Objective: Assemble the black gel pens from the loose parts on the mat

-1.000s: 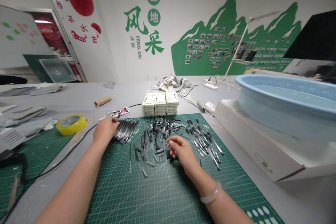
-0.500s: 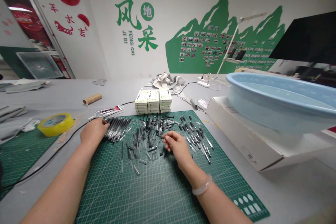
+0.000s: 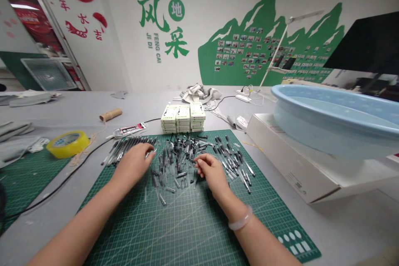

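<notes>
My left hand [image 3: 135, 158] hovers at the right end of a neat row of black-and-clear pens [image 3: 124, 146], its thumb and fingers curved with a gap between them. Nothing shows in its grasp. My right hand [image 3: 210, 170], thumb and fingertips pinched together, holds a small black pen part, mostly hidden by the fingers. Between the hands lies a loose heap of black caps and clear barrels [image 3: 179, 153]. More pens [image 3: 235, 160] are spread to the right of my right hand. All of these rest on a green cutting mat [image 3: 174, 228].
Stacked small white boxes [image 3: 183, 118] stand behind the heap. Yellow tape [image 3: 67, 144], a glue packet [image 3: 131, 129] and a wooden piece [image 3: 110, 114] lie left. A blue basin [image 3: 327, 124] sits on a white carton [image 3: 289, 166] at right. Cloth scraps [image 3: 199, 93] lie at the back.
My left hand has moved right from the far left of the pen row, uncovering the pens there. My right hand stays almost in place, still pinched.
</notes>
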`<state>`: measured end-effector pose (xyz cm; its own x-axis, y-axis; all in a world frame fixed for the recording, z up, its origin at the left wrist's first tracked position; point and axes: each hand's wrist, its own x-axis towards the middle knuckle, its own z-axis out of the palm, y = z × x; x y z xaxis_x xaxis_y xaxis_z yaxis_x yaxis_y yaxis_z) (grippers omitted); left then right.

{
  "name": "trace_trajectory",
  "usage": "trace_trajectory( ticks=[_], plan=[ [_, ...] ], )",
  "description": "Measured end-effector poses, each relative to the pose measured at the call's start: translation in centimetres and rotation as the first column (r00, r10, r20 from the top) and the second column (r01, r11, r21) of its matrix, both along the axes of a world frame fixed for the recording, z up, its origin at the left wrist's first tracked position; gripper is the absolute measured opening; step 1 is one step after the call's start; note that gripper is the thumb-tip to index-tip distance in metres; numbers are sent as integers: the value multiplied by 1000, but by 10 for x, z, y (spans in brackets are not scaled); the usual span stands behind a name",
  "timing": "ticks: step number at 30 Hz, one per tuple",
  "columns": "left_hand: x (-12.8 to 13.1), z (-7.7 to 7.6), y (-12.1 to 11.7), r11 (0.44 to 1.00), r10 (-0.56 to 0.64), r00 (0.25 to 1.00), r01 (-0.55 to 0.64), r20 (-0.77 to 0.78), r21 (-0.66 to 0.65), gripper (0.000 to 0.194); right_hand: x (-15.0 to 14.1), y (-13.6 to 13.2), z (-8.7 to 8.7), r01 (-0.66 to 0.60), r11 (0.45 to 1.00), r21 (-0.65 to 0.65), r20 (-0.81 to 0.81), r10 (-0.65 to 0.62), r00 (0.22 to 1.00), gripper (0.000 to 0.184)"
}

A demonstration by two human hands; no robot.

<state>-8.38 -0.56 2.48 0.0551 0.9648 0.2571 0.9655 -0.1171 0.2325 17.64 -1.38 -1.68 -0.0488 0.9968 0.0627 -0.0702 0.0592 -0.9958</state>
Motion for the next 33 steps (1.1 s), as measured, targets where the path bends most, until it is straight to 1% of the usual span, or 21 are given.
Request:
trace_trajectory(
  ticks=[1, 3, 5, 6, 7, 9, 11, 12, 15, 17, 18, 20, 22, 24, 26, 29, 33],
  plan=[
    [5, -11, -13, 998, -63, 998, 63, 18, 24, 40, 1, 0, 0, 14, 1000, 22, 43, -15, 999, 15],
    [10, -38, -40, 991, -109, 993, 106, 34, 79, 54, 2, -2, 0, 47, 995, 84, 153, -59, 986, 15],
    [9, -63, -63, 993, -96, 995, 92, 35, 80, 62, 3, -3, 1, 79, 979, 186, 275, -130, 953, 16],
    [9, -73, -70, 994, -88, 996, 85, 29, 65, 65, 3, -4, 1, 88, 964, 250, 337, -172, 926, 17],
    [9, -80, -75, 995, -78, 997, 77, 24, 56, 68, 3, -4, 1, 86, 944, 318, 399, -215, 891, 19],
    [14, -89, -77, 996, -70, 997, 69, 15, 48, 72, 4, -3, 2, 35, 899, 436, 524, -285, 803, 26],
    [25, -92, -71, 996, -70, 997, 69, 15, 57, 74, 5, 0, 2, -39, 875, 483, 649, -328, 687, 38],
    [32, -92, -66, 996, -69, 997, 67, 21, 64, 74, 6, 3, 3, -65, 877, 476, 705, -337, 624, 45],
    [54, -89, -52, 996, -65, 997, 62, 48, 70, 75, 8, 17, 2, -58, 923, 380, 835, -316, 451, 61],
    [68, -86, -44, 996, -69, 996, 66, 64, 56, 76, 10, 30, 0, -66, 946, 316, 889, -272, 367, 64],
    [73, -84, -41, 997, -70, 995, 67, 69, 44, 76, 11, 37, -1, -63, 954, 294, 906, -257, 337, 65],
    [80, -78, -33, 998, -56, 996, 54, 69, 23, 77, 12, 52, -3, -72, 963, 259, 928, -227, 297, 65],
    [83, -72, -23, 999, -39, 998, 38, 42, 28, 76, 11, 66, -5, -74, 969, 235, 940, -208, 270, 67],
    [83, -66, -11, 998, -35, 999, 35, 6, 50, 75, 8, 80, -6, -91, 973, 214, 949, -185, 254, 68],
    [82, -63, 1, 999, -31, 999, 31, -8, 38, 75, 4, 91, -8, -122, 969, 215, 950, -179, 254, 68],
    [84, -64, 14, 1000, -2, 1000, 2, 8, -24, 77, -3, 101, -11, -154, 962, 227, 948, -182, 259, 67],
    [92, -68, 23, 999, -7, 1000, 8, 7, -54, 77, -6, 102, -17, -193, 953, 235, 948, -180, 263, 63]
  ],
)
